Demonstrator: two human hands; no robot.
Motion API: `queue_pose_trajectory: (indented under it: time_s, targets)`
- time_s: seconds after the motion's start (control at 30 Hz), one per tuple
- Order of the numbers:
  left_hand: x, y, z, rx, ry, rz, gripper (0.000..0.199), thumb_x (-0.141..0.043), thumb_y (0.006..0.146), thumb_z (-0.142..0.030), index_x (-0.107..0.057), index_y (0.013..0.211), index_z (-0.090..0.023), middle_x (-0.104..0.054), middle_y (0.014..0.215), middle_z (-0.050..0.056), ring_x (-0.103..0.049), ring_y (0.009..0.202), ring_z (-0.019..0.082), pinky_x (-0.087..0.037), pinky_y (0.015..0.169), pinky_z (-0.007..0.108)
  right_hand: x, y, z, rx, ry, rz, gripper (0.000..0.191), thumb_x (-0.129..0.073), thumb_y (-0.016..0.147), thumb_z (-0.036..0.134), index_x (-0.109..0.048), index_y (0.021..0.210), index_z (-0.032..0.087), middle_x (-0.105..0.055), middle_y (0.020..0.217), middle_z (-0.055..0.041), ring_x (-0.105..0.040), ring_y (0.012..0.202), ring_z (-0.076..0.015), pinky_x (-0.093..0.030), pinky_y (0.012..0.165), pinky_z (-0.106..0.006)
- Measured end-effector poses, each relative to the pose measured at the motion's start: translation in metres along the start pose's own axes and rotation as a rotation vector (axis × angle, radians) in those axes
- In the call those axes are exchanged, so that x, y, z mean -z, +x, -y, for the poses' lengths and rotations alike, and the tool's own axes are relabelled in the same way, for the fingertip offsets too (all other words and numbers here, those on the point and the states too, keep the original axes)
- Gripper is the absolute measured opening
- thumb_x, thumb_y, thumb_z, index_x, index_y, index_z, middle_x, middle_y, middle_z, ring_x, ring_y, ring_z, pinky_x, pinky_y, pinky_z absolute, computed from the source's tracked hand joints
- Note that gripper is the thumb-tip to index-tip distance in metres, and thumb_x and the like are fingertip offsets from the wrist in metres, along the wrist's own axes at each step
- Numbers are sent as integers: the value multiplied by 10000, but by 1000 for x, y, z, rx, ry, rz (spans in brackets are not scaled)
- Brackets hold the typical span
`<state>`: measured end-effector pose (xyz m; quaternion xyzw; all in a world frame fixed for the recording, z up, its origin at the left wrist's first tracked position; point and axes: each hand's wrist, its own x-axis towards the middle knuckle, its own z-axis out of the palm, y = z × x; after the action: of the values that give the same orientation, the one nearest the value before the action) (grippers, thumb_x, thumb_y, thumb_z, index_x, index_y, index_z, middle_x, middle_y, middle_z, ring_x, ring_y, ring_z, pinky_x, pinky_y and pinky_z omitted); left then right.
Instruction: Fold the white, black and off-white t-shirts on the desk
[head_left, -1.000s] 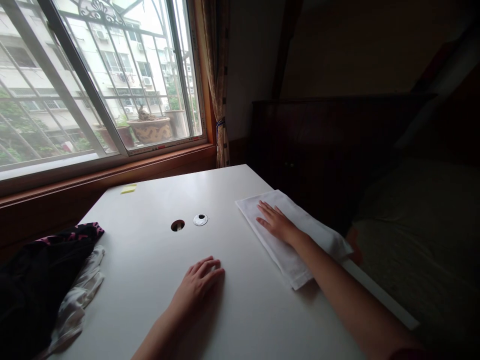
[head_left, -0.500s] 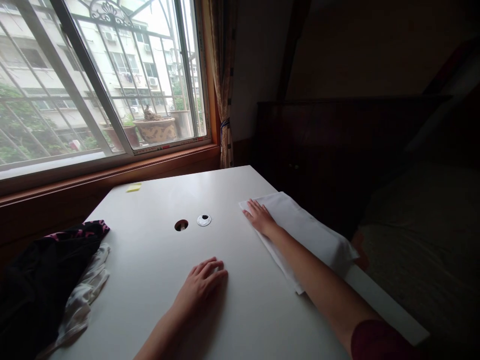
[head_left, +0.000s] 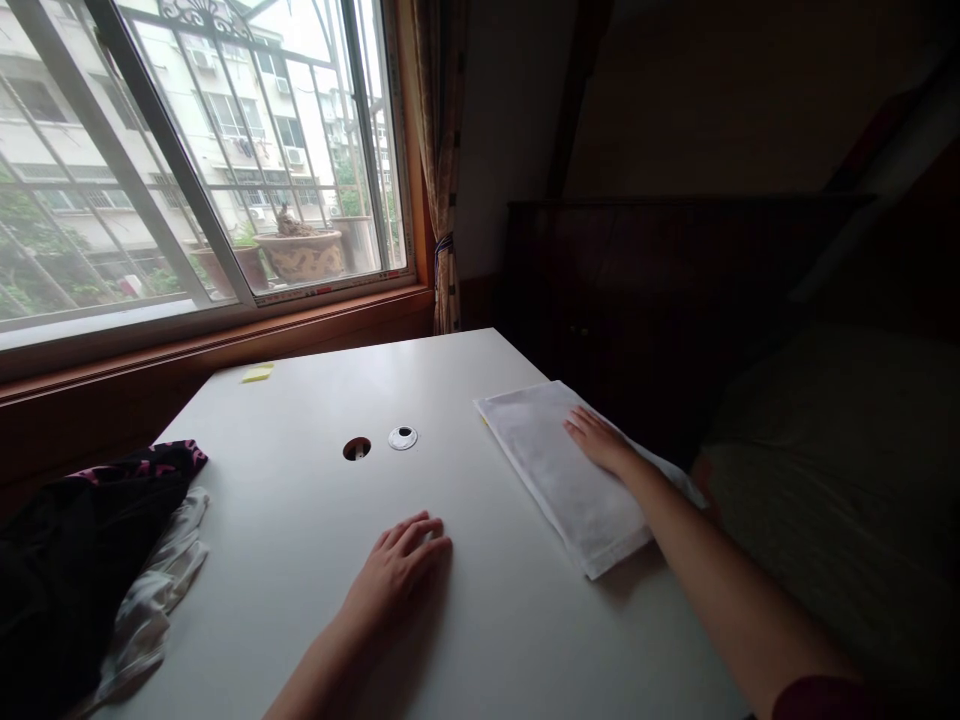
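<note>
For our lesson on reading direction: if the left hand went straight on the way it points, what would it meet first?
Probably the left edge of the white cloth: the left hand points forward and to the right, towards it. Its height over the table is hard to judge.

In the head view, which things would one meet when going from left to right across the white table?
Black cloth with pink pattern, yellow slip, left hand, white cloth beneath the right hand.
</note>
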<state>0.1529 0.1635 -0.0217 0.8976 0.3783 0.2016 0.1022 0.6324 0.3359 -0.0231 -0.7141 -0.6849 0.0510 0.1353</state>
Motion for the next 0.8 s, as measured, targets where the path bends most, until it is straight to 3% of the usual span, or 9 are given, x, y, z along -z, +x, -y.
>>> queue_pose_trajectory:
  time_s: [0.1, 0.2, 0.3, 0.4, 0.57, 0.7, 0.8]
  targets:
    - [-1, 0, 1, 2, 4, 3, 451, -546, 973, -149, -607, 1382, -327, -616, 1456, 80, -507, 1414, 300, -520, 1072, 515, 9, -12, -32, -145, -11, -35, 782, -192, 1001, 605, -513, 1516, 111, -535, 1514, -251, -511, 1410, -396, -418, 1125, -606]
    - [-1, 1, 1, 11, 7, -7, 447, -549, 969, -148, -617, 1371, -331, -624, 1443, 80, -512, 1408, 298, -522, 1066, 509, 11, -19, -34, -195, -30, -96, 802, -208, 986, 624, -482, 1534, 107, -465, 1563, -269, -439, 1451, -443, -348, 1125, -709]
    - [1, 1, -1, 13, 3, -15, 443, -547, 965, -142, -617, 1363, -325, -629, 1436, 78, -510, 1410, 295, -519, 1068, 502, 2, -28, 1, -60, -48, -115, 723, -241, 999, 589, -457, 1559, 185, -372, 1654, -165, -315, 1537, -375, -259, 1207, -666]
    - [4, 1, -5, -6, -30, -41, 429, -527, 977, -153, -590, 1381, -281, -665, 1381, 90, -550, 1367, 284, -522, 1066, 495, -15, -49, 59, 186, -50, -25, 661, -265, 1019, 580, -448, 1569, 263, -376, 1664, -84, -299, 1553, -305, -249, 1248, -583]
    - [15, 3, -12, 19, -133, -226, 380, -437, 997, -119, -616, 1308, -242, -722, 1229, 91, -651, 1195, 222, -571, 1001, 419, -38, -102, 145, 455, -54, -32, 662, -336, 1040, 582, -420, 1594, 228, -314, 1682, -114, -254, 1568, -320, -201, 1264, -593]
    - [37, 0, -6, 102, -79, -439, 331, -439, 1010, -127, -637, 1241, -258, -741, 1140, 80, -685, 1088, 226, -580, 952, 440, -49, -131, 179, 596, -16, 26, 631, -354, 1060, 560, -413, 1599, 238, -345, 1668, -96, -293, 1556, -298, -238, 1268, -560]
    - [69, -10, 10, 147, -24, -667, 244, -486, 1011, -148, -648, 1157, -256, -739, 1092, 62, -684, 1078, 222, -568, 956, 428, -53, -139, 187, 624, 17, 19, 589, -369, 1071, 496, -426, 1593, 229, -365, 1658, -94, -323, 1544, -296, -285, 1256, -550]
